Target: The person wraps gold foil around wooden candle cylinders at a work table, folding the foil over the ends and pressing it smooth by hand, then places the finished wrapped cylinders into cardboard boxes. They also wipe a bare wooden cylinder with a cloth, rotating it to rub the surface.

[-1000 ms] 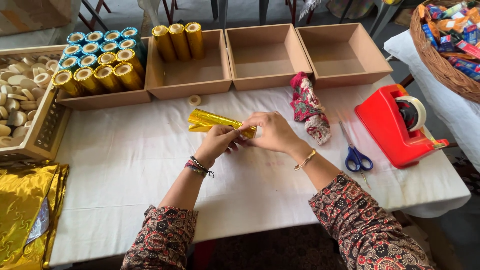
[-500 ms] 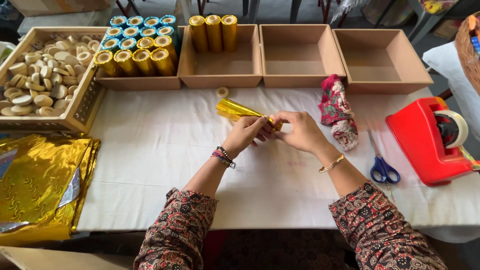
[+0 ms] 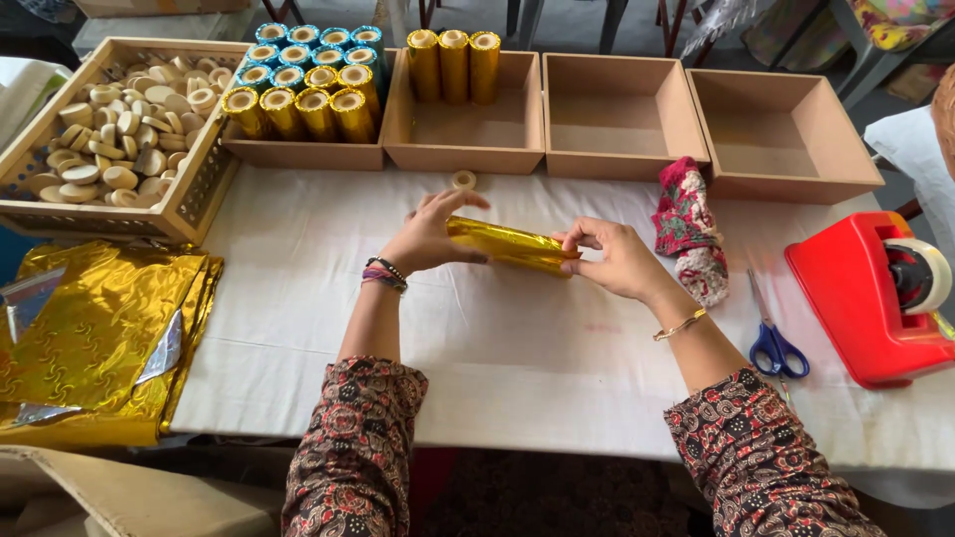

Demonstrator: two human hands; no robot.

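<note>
A roll wrapped in gold foil [image 3: 509, 245] lies across the white table [image 3: 517, 348], held at both ends. My left hand [image 3: 430, 235] grips its left end with the fingers spread over it. My right hand [image 3: 615, 257] pinches the foil at its right end. A small round wooden disc [image 3: 464, 180] rests on the table just beyond the roll.
Brown boxes line the back: one with gold and teal rolls [image 3: 303, 89], one with three gold rolls [image 3: 454, 62], two empty boxes [image 3: 617, 114]. A crate of wooden discs [image 3: 109, 129] and gold foil sheets [image 3: 95, 338] sit left. Patterned cloth [image 3: 686, 224], blue scissors [image 3: 776, 346], red tape dispenser [image 3: 875, 298] lie right.
The gold roll has turned from slanted to nearly level, and my hands have slid apart to its two ends. The view has shifted left, showing more foil sheets and the crate.
</note>
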